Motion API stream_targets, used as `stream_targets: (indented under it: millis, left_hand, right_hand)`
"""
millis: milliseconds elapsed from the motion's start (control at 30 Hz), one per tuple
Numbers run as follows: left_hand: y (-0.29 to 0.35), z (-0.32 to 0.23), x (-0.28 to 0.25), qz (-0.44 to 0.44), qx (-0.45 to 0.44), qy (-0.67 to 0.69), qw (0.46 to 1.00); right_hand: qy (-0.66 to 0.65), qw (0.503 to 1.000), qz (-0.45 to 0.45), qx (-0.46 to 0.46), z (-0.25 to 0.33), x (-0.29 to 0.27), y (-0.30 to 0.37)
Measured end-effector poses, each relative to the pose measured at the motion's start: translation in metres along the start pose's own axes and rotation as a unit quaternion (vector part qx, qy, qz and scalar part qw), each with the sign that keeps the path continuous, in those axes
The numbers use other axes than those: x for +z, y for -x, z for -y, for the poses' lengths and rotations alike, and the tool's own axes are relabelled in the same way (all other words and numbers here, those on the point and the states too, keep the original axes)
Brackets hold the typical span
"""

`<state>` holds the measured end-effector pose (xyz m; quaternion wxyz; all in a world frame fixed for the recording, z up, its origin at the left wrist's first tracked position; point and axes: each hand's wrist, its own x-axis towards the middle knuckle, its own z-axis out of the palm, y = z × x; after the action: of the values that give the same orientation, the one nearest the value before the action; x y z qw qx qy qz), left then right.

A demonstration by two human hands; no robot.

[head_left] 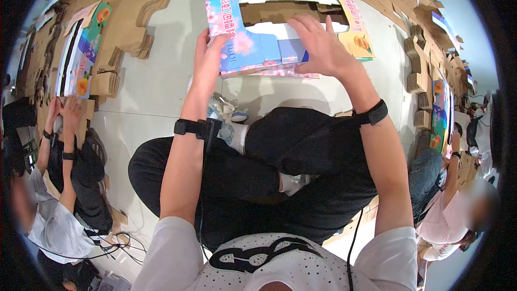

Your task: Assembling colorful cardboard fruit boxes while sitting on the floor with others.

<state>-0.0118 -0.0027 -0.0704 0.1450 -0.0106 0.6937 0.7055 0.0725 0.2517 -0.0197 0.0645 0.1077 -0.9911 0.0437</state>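
Note:
A printed cardboard fruit box (pixel 253 43), blue at the left and yellow at the right, sits in front of me on the floor. Its top has a large cut-out window showing brown cardboard inside, with white flaps along the rim. Gripping the near left corner is my left hand (pixel 209 59), its thumb on the blue panel and its fingers along the side. My right hand (pixel 328 48) lies over the near rim of the window with fingers spread, thumb low on the near panel. Its fingertips reach the white flap and the opening.
Stacks of flat brown cardboard (pixel 153 8) lie at the left, with more cardboard (pixel 417 59) at the right. A co-worker on the left handles a similar box (pixel 83 48); another on the right has one too (pixel 442 113). Clear plastic (pixel 218 109) lies by my foot. Cables (pixel 116 245) trail lower left.

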Motion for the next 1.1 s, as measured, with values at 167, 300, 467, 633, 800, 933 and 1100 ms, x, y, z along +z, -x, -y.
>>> stream_targets:
  millis: [167, 300, 467, 633, 800, 933, 1100]
  left_hand:
    - [0.001, 0.003, 0.001, 0.028, 0.000, 0.001, 1.000]
    - [-0.009, 0.008, -0.007, -0.010, -0.044, 0.088, 0.995]
    - [-0.012, 0.009, -0.011, -0.131, 0.010, 0.143, 0.981]
    - [-0.002, -0.003, -0.002, -0.148, -0.029, 0.149, 0.977]
    - [-0.014, 0.014, -0.010, -0.095, 0.014, 0.075, 0.993]
    - [-0.005, 0.000, -0.002, -0.113, 0.028, 0.088, 0.989]
    - [-0.004, -0.002, -0.001, -0.111, 0.026, 0.082, 0.990]
  right_hand:
    - [0.011, 0.999, 0.035, -0.005, -0.002, 0.012, -0.006]
    - [0.049, 0.997, 0.000, -0.055, -0.008, -0.013, -0.006]
    - [0.165, 0.984, -0.074, -0.006, -0.031, -0.020, 0.000]
    - [0.014, 0.996, -0.084, -0.001, -0.034, -0.016, -0.004]
    - [-0.103, 0.992, -0.002, -0.070, 0.007, -0.004, -0.005]
    - [-0.051, 0.997, 0.012, -0.053, 0.031, -0.004, -0.005]
    - [-0.074, 0.994, 0.043, -0.062, 0.035, 0.000, -0.007]
